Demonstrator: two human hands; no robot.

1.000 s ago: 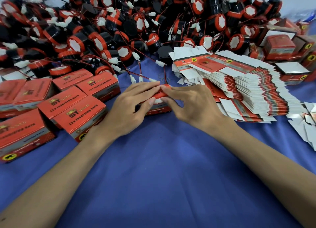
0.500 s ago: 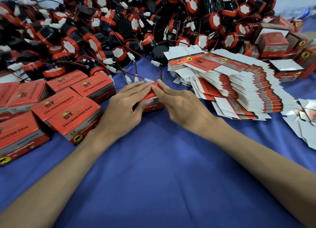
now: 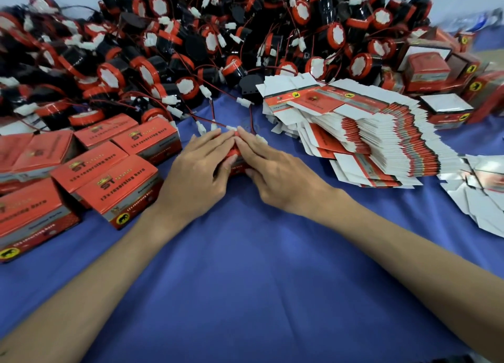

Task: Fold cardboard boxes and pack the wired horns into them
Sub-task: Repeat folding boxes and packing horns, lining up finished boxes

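- At the middle of the blue cloth (image 3: 245, 267), a small red box (image 3: 236, 169) lies between the two hands. They cover most of it, and only a strip of its red top and part of its near face show.
- The left hand (image 3: 201, 169) lies flat on the left part of the box. Its fingers are straight and close together, pointing away from the person, and its thumb is against the near face. It presses the box and does not grip it.
- The right hand (image 3: 275, 169) mirrors it on the right part, fingers straight and thumb low at the near face. Its fingertips meet those of the left hand over the far edge of the box.
- Just beyond the fingertips, white plugs (image 3: 201, 128) on thin red wires (image 3: 207, 118) trail onto the cloth. Whether any wire runs into the box I cannot tell.
- Across the far side, a big heap of black and red horns (image 3: 218, 49) spreads from left to right, with wires tangled through it.
- To the left, closed boxes (image 3: 117, 182) printed in red sit in rows, touching one another, near the left forearm.
- To the right, a slanted stack of flat cartons (image 3: 381, 139) fans out its red and white edges, near the right hand but apart from it.
- Behind that stack, more boxes (image 3: 428, 71) stand at the far right, some showing a white face.
- At the right edge, loose white card pieces (image 3: 485, 199) lie scattered and blurred.
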